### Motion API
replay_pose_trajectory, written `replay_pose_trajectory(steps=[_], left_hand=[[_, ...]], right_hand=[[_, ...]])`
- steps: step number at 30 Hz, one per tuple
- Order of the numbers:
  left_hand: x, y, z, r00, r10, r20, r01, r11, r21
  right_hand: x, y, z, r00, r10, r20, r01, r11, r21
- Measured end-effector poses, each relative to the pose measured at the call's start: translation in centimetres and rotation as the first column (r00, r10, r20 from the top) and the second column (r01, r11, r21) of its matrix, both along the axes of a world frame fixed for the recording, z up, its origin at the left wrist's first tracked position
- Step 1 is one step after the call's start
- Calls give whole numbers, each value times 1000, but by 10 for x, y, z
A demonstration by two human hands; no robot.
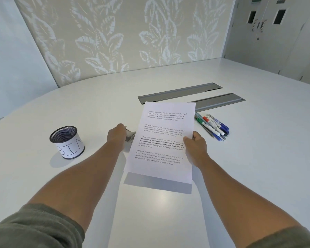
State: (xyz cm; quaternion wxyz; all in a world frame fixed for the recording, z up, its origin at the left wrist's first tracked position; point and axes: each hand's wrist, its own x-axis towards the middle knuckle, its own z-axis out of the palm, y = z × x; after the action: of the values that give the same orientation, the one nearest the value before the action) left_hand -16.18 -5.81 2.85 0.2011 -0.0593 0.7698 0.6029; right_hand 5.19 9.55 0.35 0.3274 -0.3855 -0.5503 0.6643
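Sheet [161, 140] is being pinched mid-frame by the right grip [195, 145], off the bench [168, 212]; silver thing [131, 136] beside it is being clutched by the left grip [116, 135].

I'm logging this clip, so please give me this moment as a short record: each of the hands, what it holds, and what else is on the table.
right hand: pinches the right edge of the printed sheet, which is lifted off the table
left hand: grips a small metal tool, partly hidden behind the sheet, kind unclear
mesh cup: upright, labelled BIN, left of the hands
pens and markers: bunched, lying right of the sheet
table: white, with two grey hatches
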Motion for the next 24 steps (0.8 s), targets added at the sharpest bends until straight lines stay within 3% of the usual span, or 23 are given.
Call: replay_pose_trajectory(steps=[11,19,24], left_hand=[[6,-63,0,992,-116,-50,102,971,-218],[28,-110,-3,924,-378,-58,335,873,-355],[42,-129,-5,910,-415,-22,367,827,-426]], right_hand=[[1,-15,-1,991,61,117,-70,995,71],[8,-25,-1,980,118,159,-131,988,77],[13,-30,4,940,229,254,-250,967,55]])
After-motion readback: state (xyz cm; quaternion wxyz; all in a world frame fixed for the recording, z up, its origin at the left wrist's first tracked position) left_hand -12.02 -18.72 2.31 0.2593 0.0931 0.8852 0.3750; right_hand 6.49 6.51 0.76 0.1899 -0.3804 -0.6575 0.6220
